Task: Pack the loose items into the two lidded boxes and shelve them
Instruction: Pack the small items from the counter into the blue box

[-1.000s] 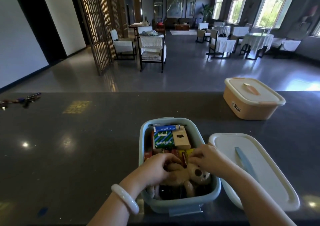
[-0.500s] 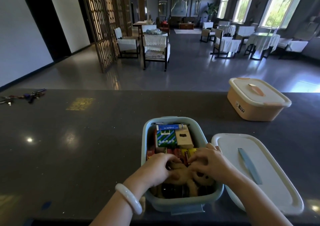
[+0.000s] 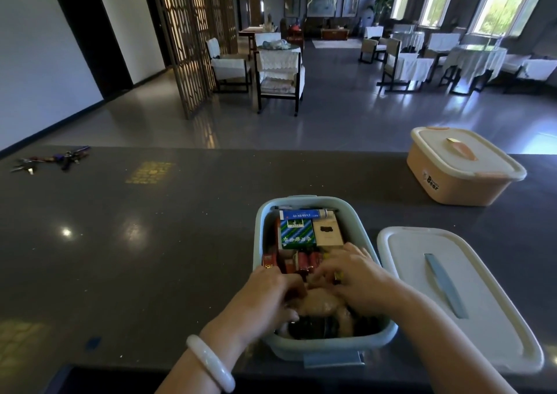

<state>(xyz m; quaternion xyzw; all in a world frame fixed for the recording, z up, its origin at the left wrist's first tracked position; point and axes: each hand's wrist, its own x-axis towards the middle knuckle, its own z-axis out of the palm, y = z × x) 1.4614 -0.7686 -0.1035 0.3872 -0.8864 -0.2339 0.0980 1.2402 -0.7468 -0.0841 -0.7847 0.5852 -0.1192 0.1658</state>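
An open light-blue box (image 3: 369, 249) stands on the dark counter in front of me, filled with small cartons, red packets and a tan plush bear (image 3: 321, 304) at its near end. My left hand (image 3: 268, 298) and my right hand (image 3: 358, 279) both press down on the bear inside the box, fingers curled over it; most of the bear is hidden under them. The box's white lid (image 3: 470, 300) with a blue handle lies flat to the right. A peach box (image 3: 461, 176) with its lid closed sits at the far right.
A bunch of keys (image 3: 51, 161) lies at the counter's far left. The counter's near edge runs just below the blue box. Beyond the counter is a hall with chairs, draped tables and a wooden lattice screen.
Both hands have pushed the plush bear lower into the blue box and now cover its face. The camera has shifted slightly.
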